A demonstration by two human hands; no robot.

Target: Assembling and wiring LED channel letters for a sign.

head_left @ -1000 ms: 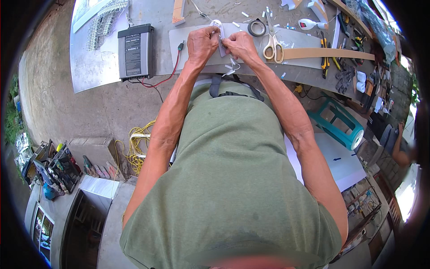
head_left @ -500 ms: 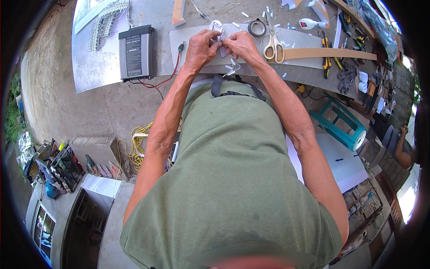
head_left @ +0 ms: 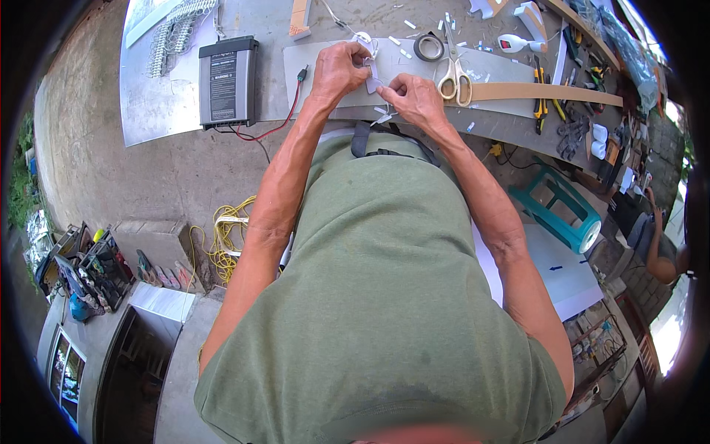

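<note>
My left hand pinches a small white piece with thin wires over the table. To its right, my right hand has thumb and forefinger pressed together beside a thin pale wire that leads to the white piece; whether they grip it is too small to tell. Loose white wire ends lie at the table's near edge, under my right hand. Just right of the hands are a roll of black tape and scissors with cream handles.
A grey power unit with red and black leads stands left on the metal table. Rightward lie a brown strip, a white bottle and pliers. A teal stool sits below. Another person is at far right.
My right hand has moved right and nearer to me, away from the left hand, opening a gap where the white piece shows. The left hand stays about where it was.
</note>
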